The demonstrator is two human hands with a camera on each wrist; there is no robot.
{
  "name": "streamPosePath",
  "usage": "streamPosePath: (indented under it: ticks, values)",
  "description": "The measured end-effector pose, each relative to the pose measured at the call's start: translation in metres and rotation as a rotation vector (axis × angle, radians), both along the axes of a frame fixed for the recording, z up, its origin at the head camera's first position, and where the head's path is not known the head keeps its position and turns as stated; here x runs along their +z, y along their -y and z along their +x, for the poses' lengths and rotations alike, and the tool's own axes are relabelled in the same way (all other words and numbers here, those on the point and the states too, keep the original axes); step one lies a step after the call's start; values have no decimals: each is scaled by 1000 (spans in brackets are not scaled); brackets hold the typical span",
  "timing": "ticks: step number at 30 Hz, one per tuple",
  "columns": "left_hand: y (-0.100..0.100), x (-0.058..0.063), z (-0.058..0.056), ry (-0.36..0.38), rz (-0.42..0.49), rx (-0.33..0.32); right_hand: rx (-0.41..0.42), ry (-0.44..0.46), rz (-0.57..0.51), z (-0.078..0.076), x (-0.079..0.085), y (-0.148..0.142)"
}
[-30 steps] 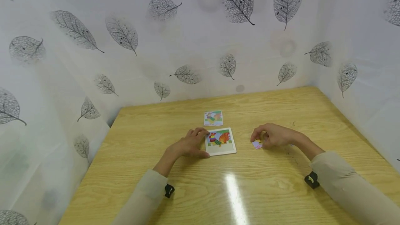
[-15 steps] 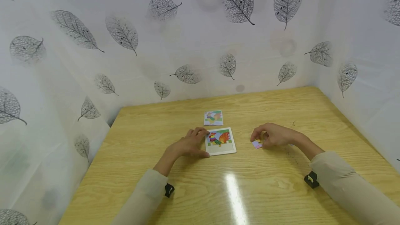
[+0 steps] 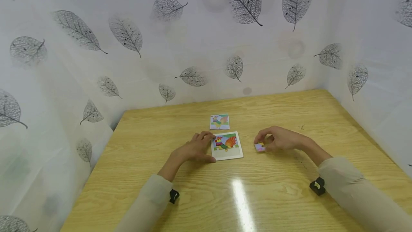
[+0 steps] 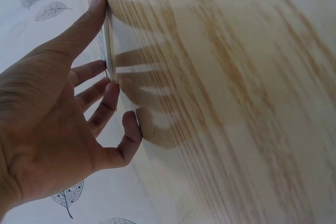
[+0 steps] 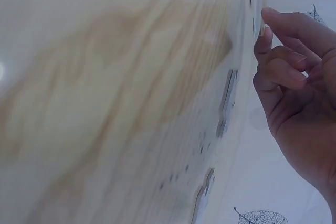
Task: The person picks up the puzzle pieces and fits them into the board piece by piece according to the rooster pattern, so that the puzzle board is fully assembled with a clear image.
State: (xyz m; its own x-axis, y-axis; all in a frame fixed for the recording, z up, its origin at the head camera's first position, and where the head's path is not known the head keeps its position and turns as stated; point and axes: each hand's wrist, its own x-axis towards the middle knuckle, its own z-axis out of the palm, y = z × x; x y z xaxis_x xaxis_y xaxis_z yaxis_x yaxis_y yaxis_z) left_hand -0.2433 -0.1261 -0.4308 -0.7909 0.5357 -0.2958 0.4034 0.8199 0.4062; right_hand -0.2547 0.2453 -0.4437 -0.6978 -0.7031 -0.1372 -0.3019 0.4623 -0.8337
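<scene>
A white-framed jigsaw board (image 3: pixel 227 153) lies flat on the table, its upper part filled with a colourful rooster picture. The frame's lower strip is bare. My left hand (image 3: pixel 194 148) holds the board at its left side, thumb by the near corner and fingers by the far one; in the left wrist view the board (image 4: pixel 110 45) is seen edge-on. To the right of it, my right hand (image 3: pixel 279 139) pinches a lilac and yellow jigsaw piece (image 3: pixel 259 147) between thumb and fingers. That piece appears only as a thin edge in the right wrist view.
Behind the board lies a square picture card (image 3: pixel 220 121) with the same rooster. Flat loose pieces (image 5: pixel 227 100) rest on the wooden table (image 3: pixel 193 203), seen in the right wrist view. A leaf-printed curtain (image 3: pixel 199 38) encloses the table's back and sides.
My right hand has shifted slightly left with the jigsaw piece, toward the board, and the piece has turned a little. The left hand and the board have stayed in place.
</scene>
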Motion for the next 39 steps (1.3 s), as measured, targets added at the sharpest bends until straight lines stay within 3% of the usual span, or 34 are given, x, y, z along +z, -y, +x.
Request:
streamPosePath:
  ticks: [13, 23, 39]
  values:
    - [0, -1, 0, 1, -7, 4, 2, 31, -93, -1, 1, 61]
    - [-2, -1, 0, 0, -8, 13, 82, -75, -61, 0, -2, 114]
    - [-1, 1, 2, 0, 2, 1, 10, -134, -13, 0, 1, 141]
